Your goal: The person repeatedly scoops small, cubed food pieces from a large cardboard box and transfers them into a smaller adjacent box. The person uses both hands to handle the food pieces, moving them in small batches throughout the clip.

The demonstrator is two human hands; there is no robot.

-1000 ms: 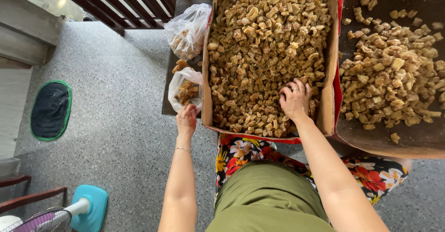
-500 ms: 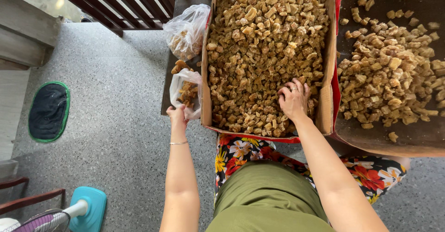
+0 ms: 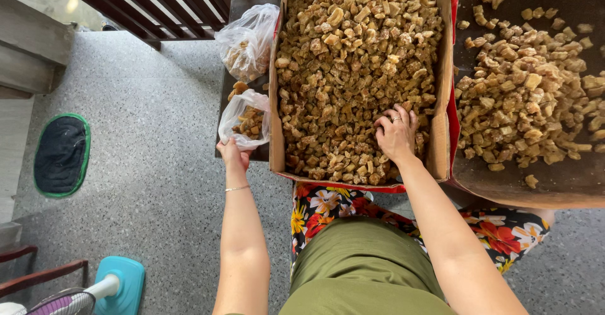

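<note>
A cardboard box [image 3: 440, 101] in front of me is filled with small brown chunks [image 3: 353, 57]. My right hand [image 3: 396, 133] lies palm down on the chunks near the box's near right corner, fingers curled among them. My left hand [image 3: 234, 152] grips the lower edge of a small clear plastic bag [image 3: 246, 120] that holds some of the same chunks and sits just left of the box. I wear a thin bracelet on the left wrist.
A second, knotted clear bag [image 3: 249, 41] lies behind the small one on a dark board. A dark tray [image 3: 567, 183] with loose chunks is at the right. On the speckled floor lie a green-edged mat [image 3: 61, 154] and a teal fan base [image 3: 120, 283].
My left hand has moved up from the floor side to the small bag and taken hold of its edge. My right hand stays on the chunks in the box.
</note>
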